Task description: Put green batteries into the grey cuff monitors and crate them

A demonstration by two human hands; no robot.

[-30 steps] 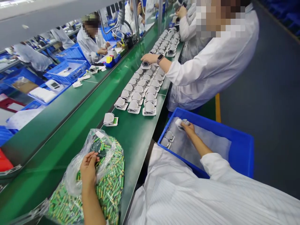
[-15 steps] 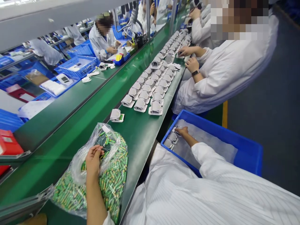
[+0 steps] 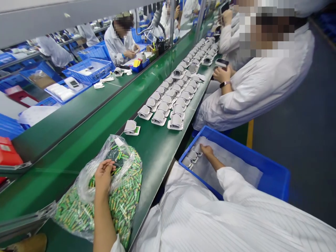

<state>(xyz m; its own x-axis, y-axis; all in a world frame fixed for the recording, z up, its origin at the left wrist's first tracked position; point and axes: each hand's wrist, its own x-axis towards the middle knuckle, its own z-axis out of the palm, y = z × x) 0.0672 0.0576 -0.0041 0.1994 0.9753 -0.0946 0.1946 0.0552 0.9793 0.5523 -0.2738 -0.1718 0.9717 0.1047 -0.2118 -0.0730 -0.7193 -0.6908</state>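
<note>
Batteries (image 3: pixel 128 204) fill the clear bag (image 3: pixel 89 171) beneath the loosely curled left hand (image 3: pixel 103 174); what it grasps is unclear. The right hand (image 3: pixel 208 152) touches a wrapped unit (image 3: pixel 198 149) in the blue bin (image 3: pixel 250 153), grip hidden; align it squarely with its neighbours (image 3: pixel 192 156).

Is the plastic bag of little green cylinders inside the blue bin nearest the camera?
No, the plastic bag lies on the green bench, with the blue bin apart to its right.

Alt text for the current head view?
A person's left hand is at a clear bag of green battery-like cylinders on a green bench; the right hand is at grey-white units in a blue bin. More units line the bench beside a co-worker.
</note>
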